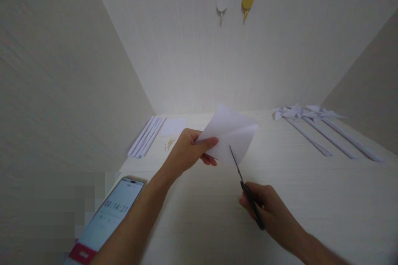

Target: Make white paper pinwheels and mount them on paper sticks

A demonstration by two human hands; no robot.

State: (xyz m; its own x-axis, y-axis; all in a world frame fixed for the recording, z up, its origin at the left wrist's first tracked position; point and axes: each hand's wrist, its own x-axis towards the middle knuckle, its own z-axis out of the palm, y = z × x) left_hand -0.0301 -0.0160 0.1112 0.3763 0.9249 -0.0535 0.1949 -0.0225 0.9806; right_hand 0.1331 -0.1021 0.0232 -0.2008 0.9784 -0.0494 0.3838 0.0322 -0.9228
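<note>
My left hand (199, 147) pinches a square white sheet of paper (231, 130) by its left corner, thumb on top and fingers beneath, holding it raised over the table. A faint crease runs across the sheet. In my right hand (269, 209) is a pair of scissors (238, 167) with black handles. Its blades point up and away from me and overlap the lower part of the paper. Whether the blades are parted is too fine to make out.
Rolled paper sticks (147, 136), more paper (173, 126) and small wooden sticks (169, 144) lie at the left. A phone (115, 211) showing a timer is near my left forearm. Several paper pinwheels (326, 132) rest at the right. Two hooks (248, 2) are on the back wall.
</note>
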